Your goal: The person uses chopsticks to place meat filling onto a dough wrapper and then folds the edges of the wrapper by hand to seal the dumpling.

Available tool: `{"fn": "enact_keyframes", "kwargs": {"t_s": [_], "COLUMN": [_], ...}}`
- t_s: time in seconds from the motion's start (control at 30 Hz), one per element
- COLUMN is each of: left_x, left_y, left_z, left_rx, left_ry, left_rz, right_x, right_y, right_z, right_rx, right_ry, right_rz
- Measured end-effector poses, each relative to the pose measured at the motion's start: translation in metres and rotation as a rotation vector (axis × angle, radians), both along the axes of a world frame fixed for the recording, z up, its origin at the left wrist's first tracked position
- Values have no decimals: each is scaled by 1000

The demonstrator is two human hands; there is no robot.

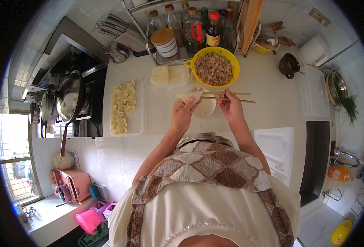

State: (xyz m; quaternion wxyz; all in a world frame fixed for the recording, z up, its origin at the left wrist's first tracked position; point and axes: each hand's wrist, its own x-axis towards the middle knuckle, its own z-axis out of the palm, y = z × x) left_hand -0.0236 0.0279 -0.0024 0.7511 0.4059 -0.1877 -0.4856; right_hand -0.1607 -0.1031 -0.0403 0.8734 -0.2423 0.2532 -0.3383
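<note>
My left hand (183, 112) holds a pale, partly folded dough wrapper (189, 95). In my right hand (230, 106) is a pair of wooden chopsticks (243, 101), their tips at the wrapper. Beneath and between the hands stands a small white bowl (208, 108). Just beyond them, a yellow plastic colander or bowl (237, 69) contains minced filling with green bits (213, 69). Stacked square wrappers (169, 74) lie on clear plastic to its left. Further left, folded wontons (123, 106) sit in rows in a clear plastic tray (140, 120).
A metal rack (148, 46) with bottles and a lidded jar (164, 43) stands at the back. A stove with a wok (69, 98) is on the left. To the right are a small brown pot (289, 65), a clear tray (314, 89) and a dark sink (316, 163).
</note>
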Motion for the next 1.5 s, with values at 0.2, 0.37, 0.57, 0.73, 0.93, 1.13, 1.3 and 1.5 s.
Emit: {"fn": "enact_keyframes", "kwargs": {"t_s": [0.2,0.37,0.57,0.73,0.93,1.13,1.3,1.5], "left_x": [-2,5,23,35,40,24,20,24], "left_y": [-7,-5,2,6,8,-4,-5,-5], "left_z": [-2,-28,-36,-14,-10,4,12,4], "left_rx": [84,161,233,286,218,276,247,227], "left_ry": [73,299,184,-27,-31,-59,-8,-77], "left_rz": [80,134,255,97,-37,-9,-3,-21], "right_x": [6,0,-28,-23,-13,5,5,4], "right_y": [10,19,3,9,3,0,-5,-26], "right_z": [10,14,-9,-19,34,47,40,43], "right_rx": [-15,-171,-208,-614,-449,-219,-235,-517], "right_ry": [119,220,276,595,273,193,132,343], "right_rz": [-32,-77,-214,-102,-290,-205,-256,-495]}}
